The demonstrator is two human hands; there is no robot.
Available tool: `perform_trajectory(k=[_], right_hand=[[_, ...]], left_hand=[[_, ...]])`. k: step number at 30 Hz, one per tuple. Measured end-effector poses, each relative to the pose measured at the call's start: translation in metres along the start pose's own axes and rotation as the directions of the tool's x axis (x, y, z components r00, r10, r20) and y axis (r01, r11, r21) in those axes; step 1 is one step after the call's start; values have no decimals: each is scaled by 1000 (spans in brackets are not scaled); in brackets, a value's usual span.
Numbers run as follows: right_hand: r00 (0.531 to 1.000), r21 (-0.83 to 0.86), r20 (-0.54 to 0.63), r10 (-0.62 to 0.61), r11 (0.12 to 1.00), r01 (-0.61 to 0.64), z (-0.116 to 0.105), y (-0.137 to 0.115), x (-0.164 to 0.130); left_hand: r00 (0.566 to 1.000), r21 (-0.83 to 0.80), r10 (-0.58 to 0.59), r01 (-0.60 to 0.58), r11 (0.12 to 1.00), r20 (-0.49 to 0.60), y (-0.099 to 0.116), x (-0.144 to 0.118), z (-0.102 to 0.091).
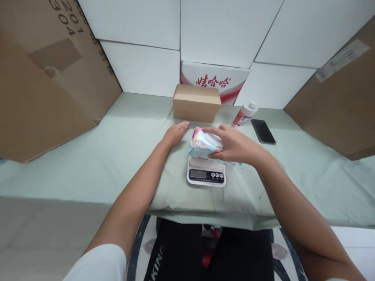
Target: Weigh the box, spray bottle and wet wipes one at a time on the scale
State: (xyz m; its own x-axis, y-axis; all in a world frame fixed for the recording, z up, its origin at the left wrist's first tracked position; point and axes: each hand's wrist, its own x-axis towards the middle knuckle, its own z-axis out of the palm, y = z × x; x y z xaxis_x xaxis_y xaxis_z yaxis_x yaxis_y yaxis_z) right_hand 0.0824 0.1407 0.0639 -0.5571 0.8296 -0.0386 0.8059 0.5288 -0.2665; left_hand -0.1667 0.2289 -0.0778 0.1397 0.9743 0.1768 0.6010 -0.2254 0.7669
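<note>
My right hand (pixel 231 142) grips a colourful soft pack of wet wipes (pixel 202 146) with a white plastic lid, fingers over its top and thumb along its near side. The pack is over the back part of a white digital scale (pixel 191 177) and hides its platform; whether they touch I cannot tell. The scale's display and buttons face me. My left hand (pixel 175 134) lies on the green cloth left of the pack, fingers stretched out and holding nothing. Its fingertips are close to the front of a small brown cardboard box (pixel 196 109).
A white bottle with a red label (pixel 245 114) stands behind my right hand, with a black phone (pixel 263 131) lying right of it. Large cardboard boxes flank the cloth-covered surface (pixel 131 156), at left (pixel 52 97) and right (pixel 336 101). A white printed carton (pixel 215 74) is at the back.
</note>
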Motion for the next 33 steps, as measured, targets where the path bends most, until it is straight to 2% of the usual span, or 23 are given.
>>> perform_trajectory(k=[3,5,9,12,15,18,20,25,27,29,31,33], right_hand=[[999,-50,42,-20,999,22,9,-1,9],[1000,-42,23,-18,999,19,11,1,7],[993,53,-118,-24,998,30,15,17,-18],[972,152,-233,34,988,2,29,38,-42],[943,294,-302,143,954,-50,52,58,-55],[914,433,-330,236,898,-76,73,67,-53],[906,472,-342,249,879,-63,81,66,-47],[894,564,-394,213,824,52,82,56,-42],[862,585,-443,247,808,69,82,57,-58],[808,600,-491,326,799,43,84,63,-85],[735,623,-520,435,782,-22,87,73,-120],[647,636,-542,536,765,-101,90,86,-154]], left_hand=[[1000,-3,12,-12,1000,4,2,-1,-1],[1000,-6,13,-13,1000,6,2,-1,-1],[999,-43,39,-40,998,-27,2,-3,-2],[984,-142,158,-169,975,-81,8,-10,-5],[945,-265,305,-326,907,-118,25,-22,-6],[908,-395,411,-410,822,-88,47,-36,0],[899,-447,430,-420,790,-85,61,-44,7],[914,-518,373,-399,757,-158,94,-55,21],[904,-521,394,-421,743,-169,114,-58,25],[893,-492,414,-445,748,-178,140,-62,36],[887,-446,419,-460,767,-194,170,-67,55],[867,-388,437,-498,775,-240,199,-76,81]])
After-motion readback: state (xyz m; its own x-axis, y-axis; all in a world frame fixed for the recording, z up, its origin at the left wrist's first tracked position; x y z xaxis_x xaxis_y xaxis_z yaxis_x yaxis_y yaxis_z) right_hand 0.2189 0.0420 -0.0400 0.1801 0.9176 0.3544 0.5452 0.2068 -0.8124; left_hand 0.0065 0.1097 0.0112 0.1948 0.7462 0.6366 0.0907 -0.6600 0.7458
